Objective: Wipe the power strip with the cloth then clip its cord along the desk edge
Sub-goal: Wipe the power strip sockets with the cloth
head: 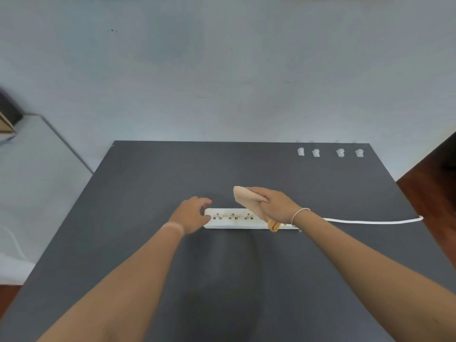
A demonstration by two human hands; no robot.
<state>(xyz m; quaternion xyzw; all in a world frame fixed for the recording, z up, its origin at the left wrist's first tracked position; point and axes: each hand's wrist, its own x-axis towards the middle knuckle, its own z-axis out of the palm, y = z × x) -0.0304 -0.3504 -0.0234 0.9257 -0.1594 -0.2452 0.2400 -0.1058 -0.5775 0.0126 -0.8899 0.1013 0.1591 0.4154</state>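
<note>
Left hand (195, 213) curls its fingers round the strip (234, 218) lying mid-counter (148, 181), probably so it won't slide, while the right hand (276, 206) grips the cloth (246, 197) bunched on top to scrub, cord (370, 221) trailing right, clips (329, 152) waiting at the far edge.

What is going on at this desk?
A person is cleaning a white power strip lying on a dark desk. Their left hand holds the strip's left end, while the right hand grips a tan cloth against its right part. The sockets look stained. The white cord trails off to the right, not yet clipped; four small clips sit near the desk's far edge.
</note>
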